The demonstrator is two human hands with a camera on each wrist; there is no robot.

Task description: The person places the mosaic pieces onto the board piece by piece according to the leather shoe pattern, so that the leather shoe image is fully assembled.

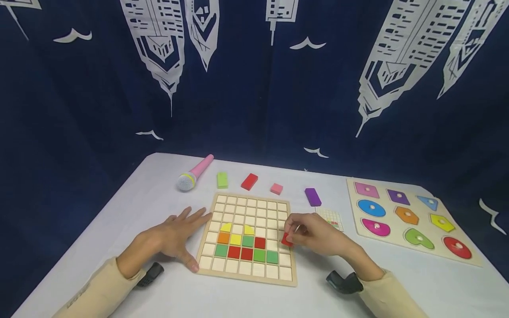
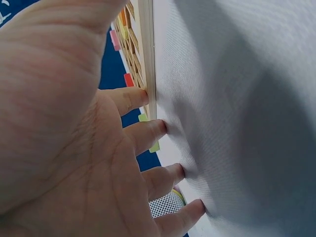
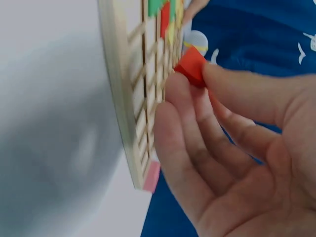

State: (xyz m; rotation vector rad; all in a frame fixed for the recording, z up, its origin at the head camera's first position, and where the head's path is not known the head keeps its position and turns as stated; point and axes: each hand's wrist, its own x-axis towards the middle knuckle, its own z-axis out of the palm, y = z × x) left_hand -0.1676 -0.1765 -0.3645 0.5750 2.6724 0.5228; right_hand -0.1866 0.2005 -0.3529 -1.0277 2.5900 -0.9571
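Observation:
A wooden grid board (image 1: 247, 282) lies on the table with several coloured squares and two yellow rounded pieces set in its cells. My left hand (image 1: 171, 236) rests at its left side, fingers spread, thumb near the lower left corner; in the left wrist view, its fingertips (image 2: 157, 127) touch the board's edge and the cloth. Above the board's right side, my right hand (image 1: 316, 232) pinches a red block (image 3: 191, 66) between thumb and fingers. That block is held tilted, close to the right-hand cells. Whether it touches the board cannot be told.
Behind the board lie a pink toy microphone (image 1: 195, 173), a light green block (image 1: 222, 180), a red block (image 1: 249, 181), a pink block (image 1: 276, 188) and a purple block (image 1: 313, 197). A pattern card (image 1: 333, 215) lies partly behind my right hand. Far right is a shape puzzle (image 1: 391, 229).

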